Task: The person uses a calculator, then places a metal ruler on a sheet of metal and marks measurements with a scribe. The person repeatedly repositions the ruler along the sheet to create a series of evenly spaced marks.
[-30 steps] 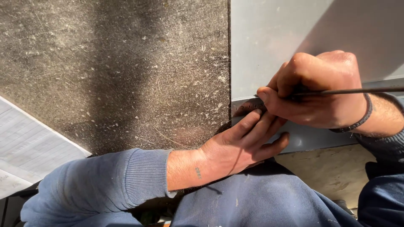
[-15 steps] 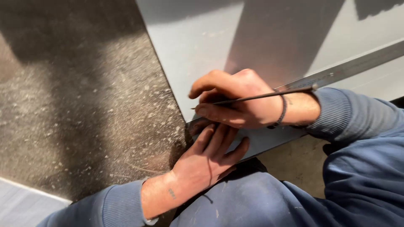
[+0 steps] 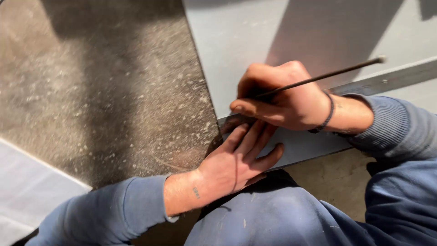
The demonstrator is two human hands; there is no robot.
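1. Gripping a thin rod (image 3: 318,78) in the right hand (image 3: 287,98), tip pressed at the ruler (image 3: 387,81) edge on a grey sheet (image 3: 246,45).
2. Lying flat, fingers spread, the left hand (image 3: 236,159) pinning the sheet's near corner.
3. Shifting since a second ago: view swinging left, sheet now filling the upper right, both hands keeping their hold, marking apparently continuing.
4. Resting on dusty, speckled floor (image 3: 100,91), sunlit and shadowed; pale panel (image 3: 27,196) lying lower left.
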